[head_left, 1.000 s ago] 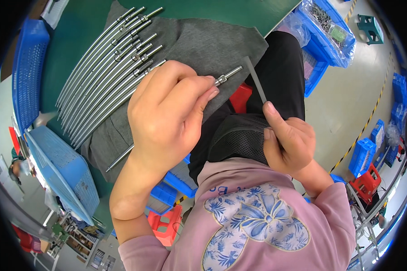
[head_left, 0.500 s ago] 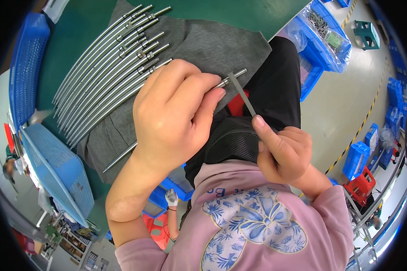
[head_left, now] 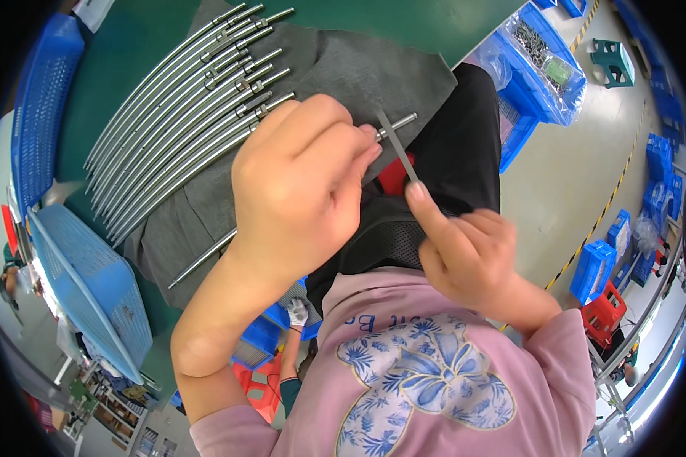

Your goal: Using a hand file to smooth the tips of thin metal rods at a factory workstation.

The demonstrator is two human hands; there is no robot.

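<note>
Over grey cloth (head_left: 358, 68), the left hand (head_left: 301, 183) grips a rod (head_left: 406, 121), newly crossed by the flat strip (head_left: 400, 152) the right hand (head_left: 469, 251) clasps.

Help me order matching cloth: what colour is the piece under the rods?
The cloth is dark grey, best seen in the head view.

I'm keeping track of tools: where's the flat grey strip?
In the head view, right of centre: the strip is in the right hand, crossing the metal rod held by the left hand.

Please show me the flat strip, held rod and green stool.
Flat strip (head_left: 399, 148): head view, middle of its length.
Held rod (head_left: 405, 122): head view, its exposed right end.
Green stool (head_left: 614, 56): head view, its body.
</note>
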